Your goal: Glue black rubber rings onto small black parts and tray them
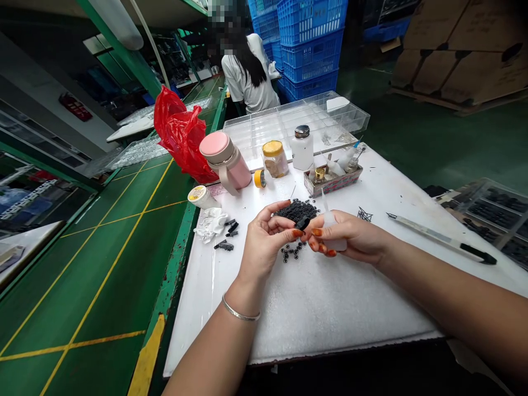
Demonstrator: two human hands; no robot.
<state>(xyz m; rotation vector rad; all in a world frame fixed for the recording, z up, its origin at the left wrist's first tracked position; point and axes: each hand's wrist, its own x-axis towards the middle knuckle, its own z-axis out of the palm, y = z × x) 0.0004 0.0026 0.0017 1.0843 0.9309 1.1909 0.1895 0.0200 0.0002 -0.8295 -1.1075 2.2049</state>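
Observation:
Between the thumb and fingers of my left hand (270,236) is a small black plastic part (302,224). My right hand (346,234) is closed around a small translucent squeeze bottle (330,220) whose thin nozzle points up. Its thumb and fingertips also meet close to the black part; whether they touch it I cannot tell. Just behind my hands lies a heap of small black pieces (297,208). Several small black rings (291,252) are scattered below them on the white foam-topped table (330,308). Several black parts (225,245) lie left of my left hand.
Behind my hands stand a pink mug (231,165), yellow tape (259,178), a yellow-lidded jar (275,159), a white bottle (302,148) and a small box of bottles (334,179). A pen-like knife (441,236) lies right. A person (251,82) sits beyond the clear tray (264,129).

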